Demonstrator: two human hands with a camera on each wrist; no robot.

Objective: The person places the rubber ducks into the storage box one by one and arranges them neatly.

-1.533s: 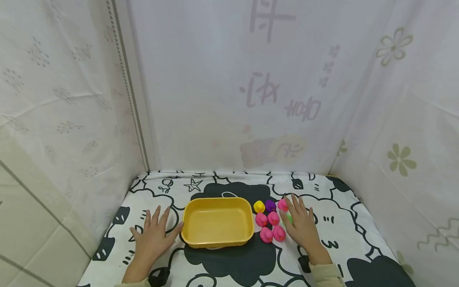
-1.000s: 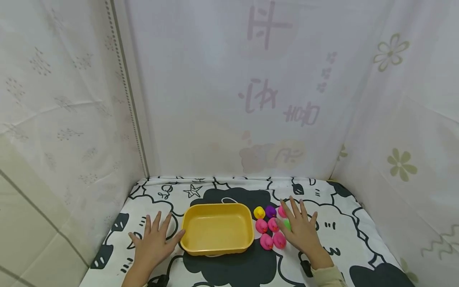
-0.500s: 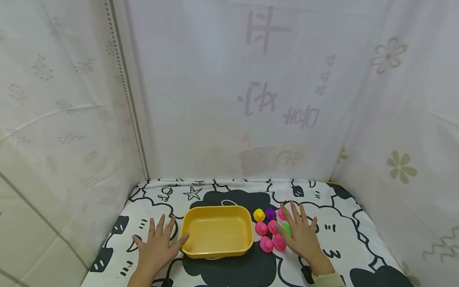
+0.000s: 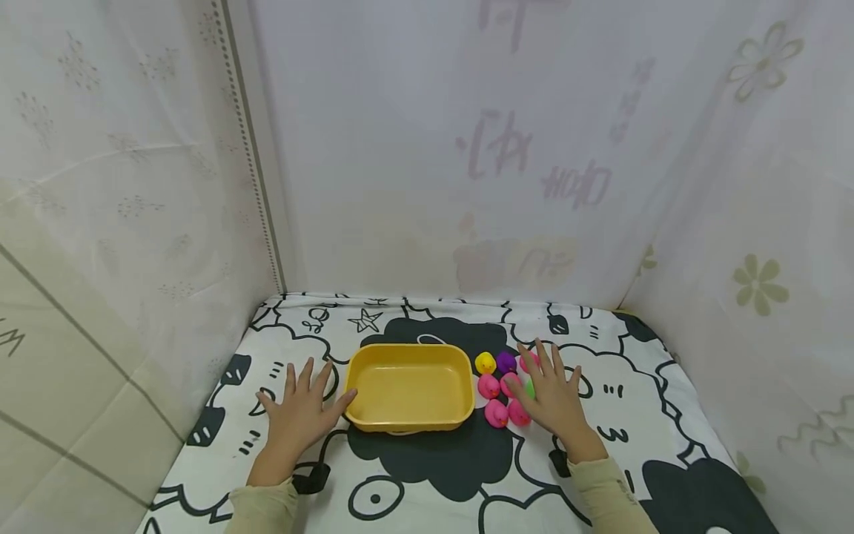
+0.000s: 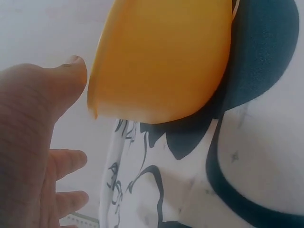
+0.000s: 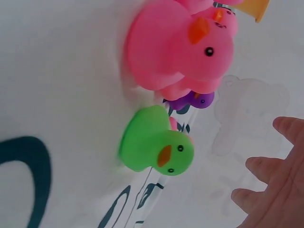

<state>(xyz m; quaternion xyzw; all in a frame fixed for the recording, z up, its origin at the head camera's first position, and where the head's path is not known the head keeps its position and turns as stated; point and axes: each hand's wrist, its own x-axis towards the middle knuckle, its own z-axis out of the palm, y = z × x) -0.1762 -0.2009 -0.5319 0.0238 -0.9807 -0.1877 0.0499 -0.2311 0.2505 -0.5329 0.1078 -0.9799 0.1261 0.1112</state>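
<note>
A yellow plastic tray (image 4: 410, 393) sits on the patterned cloth in the head view. My left hand (image 4: 296, 419) is at its left side, fingers spread, with the thumb overlapping the rim. The left wrist view shows that thumb (image 5: 66, 85) beside the tray wall (image 5: 161, 57). Right of the tray stand small rubber ducks: a yellow duck (image 4: 485, 363), a purple duck (image 4: 506, 362), several pink ducks (image 4: 497, 413) and a green duck (image 6: 156, 142). My right hand (image 4: 557, 400) hovers with spread fingers at their right side, partly hiding some. Neither hand grips anything.
The black-and-white cartoon cloth (image 4: 427, 512) covers the table. Pale printed curtains (image 4: 373, 148) enclose it at the back and both sides. A dark tag-like cloth print (image 4: 312, 478) shows near my left wrist.
The head view dipped and then rose, shifting the whole scene. My left thumb has edged right, over the tray's rim. The right hand stays by the ducks; tray and ducks keep their places.
</note>
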